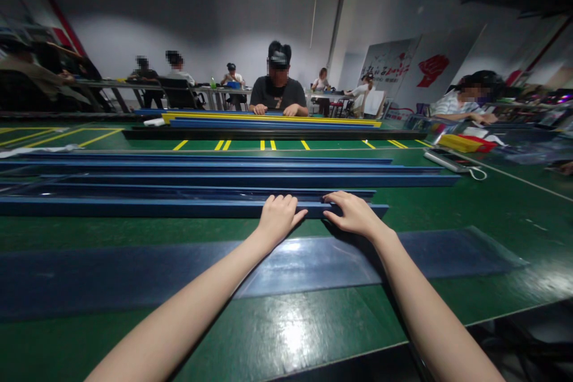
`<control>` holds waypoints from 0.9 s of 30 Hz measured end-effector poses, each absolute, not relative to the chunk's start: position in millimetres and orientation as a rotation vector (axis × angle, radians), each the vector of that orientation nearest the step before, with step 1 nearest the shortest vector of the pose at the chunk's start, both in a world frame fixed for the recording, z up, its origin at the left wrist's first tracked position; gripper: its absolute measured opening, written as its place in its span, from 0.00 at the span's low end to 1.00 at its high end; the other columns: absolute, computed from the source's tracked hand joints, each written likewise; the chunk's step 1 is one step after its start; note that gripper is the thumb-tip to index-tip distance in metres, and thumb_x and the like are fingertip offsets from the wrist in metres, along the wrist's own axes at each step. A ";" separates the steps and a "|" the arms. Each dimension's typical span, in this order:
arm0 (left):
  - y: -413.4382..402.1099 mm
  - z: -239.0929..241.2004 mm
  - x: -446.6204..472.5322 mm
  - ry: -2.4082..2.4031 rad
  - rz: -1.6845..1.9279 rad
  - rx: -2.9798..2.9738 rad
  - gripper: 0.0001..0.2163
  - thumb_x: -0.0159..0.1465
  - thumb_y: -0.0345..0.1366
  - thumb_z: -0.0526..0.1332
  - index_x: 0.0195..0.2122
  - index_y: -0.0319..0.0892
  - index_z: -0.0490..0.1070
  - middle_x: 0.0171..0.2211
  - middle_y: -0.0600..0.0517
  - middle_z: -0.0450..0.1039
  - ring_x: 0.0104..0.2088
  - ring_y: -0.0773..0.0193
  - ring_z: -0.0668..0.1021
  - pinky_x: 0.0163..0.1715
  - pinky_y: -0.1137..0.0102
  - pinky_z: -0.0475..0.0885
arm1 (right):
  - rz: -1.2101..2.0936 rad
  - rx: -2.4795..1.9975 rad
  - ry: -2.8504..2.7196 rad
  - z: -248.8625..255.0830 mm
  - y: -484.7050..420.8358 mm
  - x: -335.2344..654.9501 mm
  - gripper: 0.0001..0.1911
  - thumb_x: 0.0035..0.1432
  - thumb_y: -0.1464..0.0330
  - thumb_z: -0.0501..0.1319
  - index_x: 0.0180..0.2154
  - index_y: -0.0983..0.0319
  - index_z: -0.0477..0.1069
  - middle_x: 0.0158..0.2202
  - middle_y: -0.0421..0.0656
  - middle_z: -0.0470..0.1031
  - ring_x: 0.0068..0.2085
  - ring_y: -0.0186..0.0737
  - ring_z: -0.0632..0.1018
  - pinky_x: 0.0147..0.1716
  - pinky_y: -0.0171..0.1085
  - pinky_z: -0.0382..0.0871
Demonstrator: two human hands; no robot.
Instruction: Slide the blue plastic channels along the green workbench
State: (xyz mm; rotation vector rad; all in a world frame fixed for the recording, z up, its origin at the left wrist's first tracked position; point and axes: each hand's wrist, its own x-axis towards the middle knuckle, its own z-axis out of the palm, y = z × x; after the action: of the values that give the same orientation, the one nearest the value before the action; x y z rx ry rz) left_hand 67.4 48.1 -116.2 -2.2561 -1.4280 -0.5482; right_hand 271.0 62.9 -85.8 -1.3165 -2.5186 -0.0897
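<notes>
A long blue channel strip [134, 209] lies crosswise on the green table in front of me. My left hand [278, 218] wraps its fingers over the strip's near wall, with the thumb stretched to the right. Close to the strip's right end, my right hand [356, 215] grips the same wall, fingers over the top edge and thumb on the near face. The fingertips inside the channel are partly hidden. Nearer to me, a long clear plastic sheet [134, 271] lies flat beneath my forearms.
More blue strips [268, 179] lie parallel behind the first. Farther off are a black strip [290, 135] and a yellow strip [268, 118], where a person [278, 92] sits facing me. A white device with a cable [447, 161] lies at right. Other people sit in the background.
</notes>
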 end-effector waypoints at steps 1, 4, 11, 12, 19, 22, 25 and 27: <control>48.2 -116.3 67.4 -1.427 -0.550 -2.255 0.15 0.62 0.46 0.51 0.30 0.39 0.67 0.29 0.49 0.72 0.31 0.59 0.72 0.31 0.66 0.58 | -0.091 -1.317 -2.518 -86.0 62.9 271.0 0.18 0.54 0.63 0.54 0.44 0.64 0.69 0.45 0.48 0.72 0.46 0.42 0.72 0.45 0.37 0.63; 48.4 -117.1 67.4 -1.421 -0.557 -2.254 0.15 0.62 0.46 0.51 0.30 0.39 0.67 0.30 0.49 0.72 0.32 0.59 0.72 0.31 0.66 0.58 | -0.096 -1.321 -2.518 -86.1 62.9 270.7 0.18 0.54 0.63 0.54 0.44 0.63 0.69 0.45 0.48 0.72 0.46 0.43 0.72 0.45 0.38 0.63; 50.0 -118.6 66.9 -1.395 -0.576 -2.254 0.15 0.63 0.45 0.50 0.33 0.38 0.67 0.32 0.48 0.72 0.35 0.58 0.71 0.32 0.65 0.58 | -0.125 -1.290 -2.521 -86.3 62.7 269.2 0.17 0.54 0.63 0.54 0.43 0.64 0.69 0.44 0.47 0.73 0.45 0.42 0.72 0.45 0.37 0.63; 50.2 -118.7 66.8 -1.394 -0.576 -2.257 0.15 0.63 0.45 0.50 0.33 0.38 0.67 0.33 0.48 0.72 0.35 0.58 0.71 0.32 0.65 0.58 | -0.125 -1.287 -2.519 -86.7 62.8 268.9 0.17 0.54 0.63 0.54 0.43 0.64 0.69 0.43 0.47 0.73 0.45 0.42 0.72 0.45 0.37 0.63; 49.6 -118.0 66.5 -1.401 -0.577 -2.276 0.15 0.63 0.45 0.50 0.34 0.38 0.67 0.36 0.47 0.72 0.38 0.58 0.71 0.33 0.65 0.59 | -0.120 -1.277 -2.512 -89.4 63.1 269.0 0.17 0.54 0.63 0.54 0.44 0.64 0.69 0.44 0.47 0.72 0.45 0.42 0.72 0.45 0.37 0.62; 49.7 -117.9 66.7 -1.405 -0.582 -2.275 0.15 0.63 0.45 0.50 0.34 0.38 0.67 0.36 0.47 0.72 0.38 0.58 0.71 0.33 0.65 0.59 | -0.124 -1.276 -2.508 -87.6 61.9 267.6 0.17 0.54 0.63 0.54 0.44 0.64 0.69 0.44 0.47 0.72 0.45 0.42 0.72 0.45 0.37 0.62; 50.0 -118.4 66.8 -1.401 -0.588 -2.272 0.15 0.63 0.44 0.50 0.34 0.38 0.67 0.36 0.47 0.72 0.38 0.58 0.71 0.33 0.65 0.59 | -0.111 -1.281 -2.520 -86.4 60.5 265.6 0.17 0.54 0.62 0.54 0.43 0.63 0.69 0.43 0.46 0.73 0.44 0.41 0.72 0.45 0.37 0.62; 50.0 -118.9 66.9 -1.401 -0.591 -2.270 0.15 0.63 0.45 0.50 0.34 0.38 0.68 0.35 0.47 0.72 0.37 0.58 0.71 0.33 0.65 0.59 | -0.108 -1.289 -2.529 -87.0 60.4 264.9 0.17 0.54 0.62 0.54 0.43 0.63 0.69 0.43 0.46 0.73 0.44 0.41 0.73 0.44 0.37 0.62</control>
State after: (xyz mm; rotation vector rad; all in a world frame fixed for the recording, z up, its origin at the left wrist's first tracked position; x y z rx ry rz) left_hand 66.9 50.0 -118.9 -2.2702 -1.4012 -0.5910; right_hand 264.9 60.4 -87.0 -1.2892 -2.5289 -0.1075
